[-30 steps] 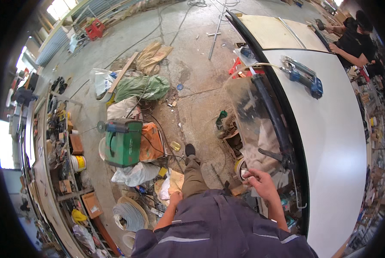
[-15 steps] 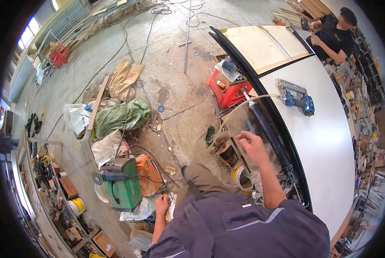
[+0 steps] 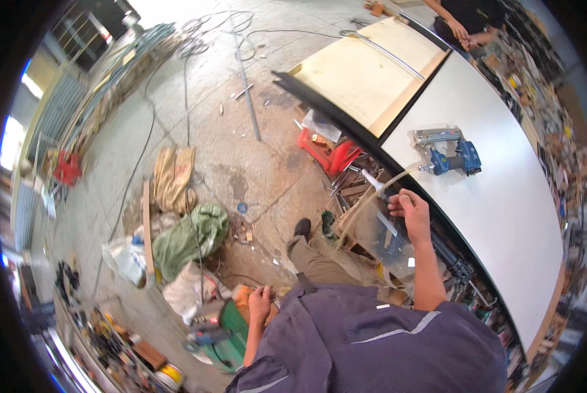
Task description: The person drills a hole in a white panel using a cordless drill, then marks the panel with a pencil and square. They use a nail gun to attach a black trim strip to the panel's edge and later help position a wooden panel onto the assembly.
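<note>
My right hand (image 3: 413,215) is raised beside the panel's dark edge, its fingers curled together; anything between them is too small to make out. It covers part of a black caulking gun (image 3: 445,254) with a white nozzle (image 3: 372,181); whether it touches the gun is unclear. Low on the left, my left hand (image 3: 261,305) is closed, its inner side hidden. A blue pneumatic nail gun (image 3: 456,157) lies on the white panel (image 3: 496,209), and a pale hose (image 3: 398,177) runs from it past my right hand.
Green cloth (image 3: 192,242), sacks and a wooden strip (image 3: 147,226) lie on the floor to the left. An angle grinder (image 3: 209,336) rests on a green case (image 3: 233,327). A red stool (image 3: 336,157) stands beyond the panel's edge. A co-worker's hands (image 3: 467,36) show at the far right.
My right hand has moved forward and right, now overlapping the caulking gun. My view has shifted, and one of my shoes now shows. The nail gun stays on the panel.
</note>
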`<move>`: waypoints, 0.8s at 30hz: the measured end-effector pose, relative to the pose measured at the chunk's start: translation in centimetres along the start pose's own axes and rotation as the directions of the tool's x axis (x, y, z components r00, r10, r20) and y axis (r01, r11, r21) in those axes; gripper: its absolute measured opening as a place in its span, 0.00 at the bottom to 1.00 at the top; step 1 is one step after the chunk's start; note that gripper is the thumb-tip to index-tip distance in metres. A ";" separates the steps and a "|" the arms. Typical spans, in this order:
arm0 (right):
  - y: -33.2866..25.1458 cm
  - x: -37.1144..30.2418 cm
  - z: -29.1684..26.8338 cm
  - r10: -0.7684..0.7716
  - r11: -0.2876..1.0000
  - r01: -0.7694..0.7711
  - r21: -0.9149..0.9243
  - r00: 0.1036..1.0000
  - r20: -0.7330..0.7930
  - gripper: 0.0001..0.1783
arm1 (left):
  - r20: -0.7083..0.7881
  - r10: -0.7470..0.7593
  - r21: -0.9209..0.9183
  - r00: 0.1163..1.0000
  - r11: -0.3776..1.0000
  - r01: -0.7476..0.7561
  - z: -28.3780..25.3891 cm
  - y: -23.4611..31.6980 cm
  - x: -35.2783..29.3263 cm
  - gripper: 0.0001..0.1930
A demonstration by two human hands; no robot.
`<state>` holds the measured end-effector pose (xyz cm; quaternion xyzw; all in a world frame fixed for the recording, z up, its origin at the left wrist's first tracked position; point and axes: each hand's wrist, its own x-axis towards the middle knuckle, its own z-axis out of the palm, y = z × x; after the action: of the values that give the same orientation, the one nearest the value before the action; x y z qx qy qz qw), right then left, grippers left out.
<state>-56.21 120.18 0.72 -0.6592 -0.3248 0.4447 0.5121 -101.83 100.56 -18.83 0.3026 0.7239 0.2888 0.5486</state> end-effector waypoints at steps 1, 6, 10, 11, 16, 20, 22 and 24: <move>0.2 0.5 -0.4 0.033 0.999 -0.031 0.035 0.998 -0.056 0.15 | 0.047 0.085 0.111 0.995 0.990 -0.090 -0.3 2.5 2.4 0.17; 0.7 3.5 -3.7 0.157 0.983 -0.121 0.136 0.942 -0.296 0.18 | 0.294 0.337 0.247 0.894 0.877 -0.412 4.3 22.8 9.8 0.16; -0.7 2.3 -3.6 0.185 0.983 -0.167 0.080 0.870 -0.458 0.18 | 0.511 0.519 0.252 0.686 0.672 -0.696 9.0 37.7 11.4 0.12; -1.1 2.4 -3.4 0.159 0.986 -0.161 0.039 0.853 -0.497 0.18 | 0.537 0.570 0.190 0.622 0.637 -0.747 10.6 40.7 11.6 0.11; -1.7 3.1 -5.3 0.014 0.997 0.050 0.060 0.637 -0.770 0.15 | 0.784 0.587 0.031 0.204 0.291 -0.956 19.8 50.9 14.5 0.16; 1.3 4.8 -6.8 0.002 0.993 0.097 0.066 0.546 -0.838 0.15 | 0.899 0.432 -0.108 -0.076 0.049 -0.993 27.3 54.2 17.3 0.27; 1.2 5.3 -7.2 0.042 0.989 0.105 0.107 0.487 -0.872 0.15 | 0.921 0.362 -0.117 -0.143 -0.092 -0.989 30.6 54.4 18.7 0.31; 1.4 5.4 -6.7 0.039 0.990 0.107 0.093 0.428 -0.903 0.15 | 0.970 0.182 -0.121 -0.161 -0.214 -0.969 33.1 54.5 20.3 0.38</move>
<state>-47.97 122.05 -1.49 -0.7515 0.0174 0.0340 0.6586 -67.50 154.18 1.83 0.9697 0.0374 0.0156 0.2408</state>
